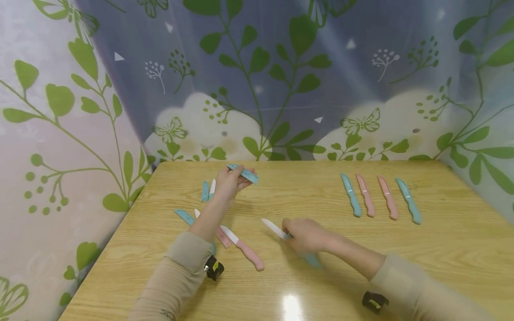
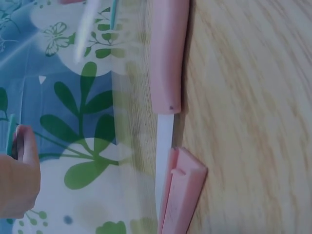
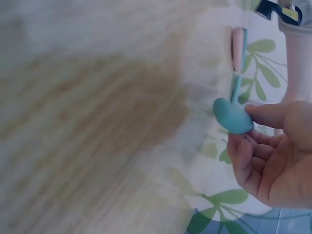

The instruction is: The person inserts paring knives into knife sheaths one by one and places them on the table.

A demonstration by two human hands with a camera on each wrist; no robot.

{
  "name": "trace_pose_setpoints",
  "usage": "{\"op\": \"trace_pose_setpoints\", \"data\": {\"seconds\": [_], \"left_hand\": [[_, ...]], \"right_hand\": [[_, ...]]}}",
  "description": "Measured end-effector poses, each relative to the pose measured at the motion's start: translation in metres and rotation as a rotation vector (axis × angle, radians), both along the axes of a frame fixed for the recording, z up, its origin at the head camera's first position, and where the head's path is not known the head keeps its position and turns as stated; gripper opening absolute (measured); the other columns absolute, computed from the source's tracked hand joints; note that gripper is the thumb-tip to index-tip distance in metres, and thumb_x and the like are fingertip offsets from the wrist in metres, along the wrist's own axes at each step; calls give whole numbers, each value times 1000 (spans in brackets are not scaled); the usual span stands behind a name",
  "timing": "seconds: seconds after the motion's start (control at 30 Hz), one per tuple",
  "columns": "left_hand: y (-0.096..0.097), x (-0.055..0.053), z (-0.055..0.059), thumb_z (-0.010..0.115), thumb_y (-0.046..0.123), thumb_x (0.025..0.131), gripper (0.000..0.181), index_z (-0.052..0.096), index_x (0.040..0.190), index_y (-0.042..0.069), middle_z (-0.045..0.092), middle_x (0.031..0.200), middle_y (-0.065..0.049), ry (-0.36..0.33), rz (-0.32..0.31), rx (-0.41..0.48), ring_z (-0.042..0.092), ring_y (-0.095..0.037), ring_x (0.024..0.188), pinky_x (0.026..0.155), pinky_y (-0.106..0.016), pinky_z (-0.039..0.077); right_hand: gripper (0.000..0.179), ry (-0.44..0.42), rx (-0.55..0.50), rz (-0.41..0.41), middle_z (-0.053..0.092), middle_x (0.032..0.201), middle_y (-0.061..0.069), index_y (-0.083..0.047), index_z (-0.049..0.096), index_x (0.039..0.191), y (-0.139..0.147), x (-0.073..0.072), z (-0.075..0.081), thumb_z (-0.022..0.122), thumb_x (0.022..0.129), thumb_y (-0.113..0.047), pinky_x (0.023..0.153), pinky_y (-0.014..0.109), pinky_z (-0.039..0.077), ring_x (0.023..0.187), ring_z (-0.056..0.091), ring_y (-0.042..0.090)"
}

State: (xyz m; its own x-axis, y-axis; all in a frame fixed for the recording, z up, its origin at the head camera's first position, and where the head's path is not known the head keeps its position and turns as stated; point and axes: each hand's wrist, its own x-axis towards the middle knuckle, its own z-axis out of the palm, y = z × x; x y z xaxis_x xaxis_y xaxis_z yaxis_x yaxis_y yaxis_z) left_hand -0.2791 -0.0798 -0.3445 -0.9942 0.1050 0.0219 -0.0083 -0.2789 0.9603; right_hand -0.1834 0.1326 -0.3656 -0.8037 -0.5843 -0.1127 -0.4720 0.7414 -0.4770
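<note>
My left hand [image 1: 228, 183] pinches a light-blue knife sheath [image 1: 248, 175] over the far left part of the table. In my right hand [image 1: 307, 234] is a paring knife [image 1: 274, 228] with a white blade pointing left. Its light-blue handle [image 3: 234, 116] sticks out from the grip in the right wrist view. Between the hands lies a pink-handled knife [image 1: 250, 255], unsheathed, with a pink sheath [image 1: 222, 237] beside its blade. The left forearm partly hides a blue sheath [image 1: 184, 216] and another white blade [image 1: 197, 213].
Behind the left wrist lie a small blue sheath [image 1: 205, 191] and a white-bladed knife [image 1: 213, 186]. Several blue and pink knives stand in a row at the right, including a pink one [image 1: 365, 196]. A patterned cloth [image 1: 257, 89] hangs beyond the table's back edge.
</note>
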Motion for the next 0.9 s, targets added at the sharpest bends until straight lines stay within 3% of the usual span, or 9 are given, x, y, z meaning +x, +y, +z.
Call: {"op": "trace_pose_setpoints", "data": {"seconds": [0.17, 0.4, 0.57, 0.9], "left_hand": [[2, 0, -1, 41, 13, 100, 27, 45, 115, -9, 56, 115, -25, 7, 12, 19, 60, -30, 105, 84, -30, 50], [3, 1, 0, 42, 12, 100, 31, 42, 121, -11, 53, 118, -27, -77, 8, 130, 57, -33, 108, 84, -32, 51], [6, 2, -1, 41, 12, 100, 35, 38, 126, -11, 51, 121, -29, -111, -6, 153, 57, -33, 108, 84, -33, 51], [12, 4, -4, 32, 12, 102, 35, 30, 128, -12, 48, 120, -29, -102, -110, 162, 51, -38, 114, 86, -34, 49]], "right_hand": [[15, 34, -113, -37, 57, 71, 1, 3, 56, 101, 4, -10, 5, 58, 91, -8, 47, 19, 37, 53, 45, 7], [13, 10, -250, -85, 55, 74, 0, 0, 55, 100, 6, -16, 5, 56, 93, -11, 50, 22, 39, 58, 45, 10], [13, -2, -316, -76, 62, 79, 4, 1, 53, 100, 8, -19, 4, 55, 93, -10, 57, 25, 46, 65, 54, 11], [17, -254, -536, -128, 61, 84, 19, 6, 49, 103, 7, -28, 6, 51, 95, -9, 63, 32, 52, 72, 62, 24]]}}
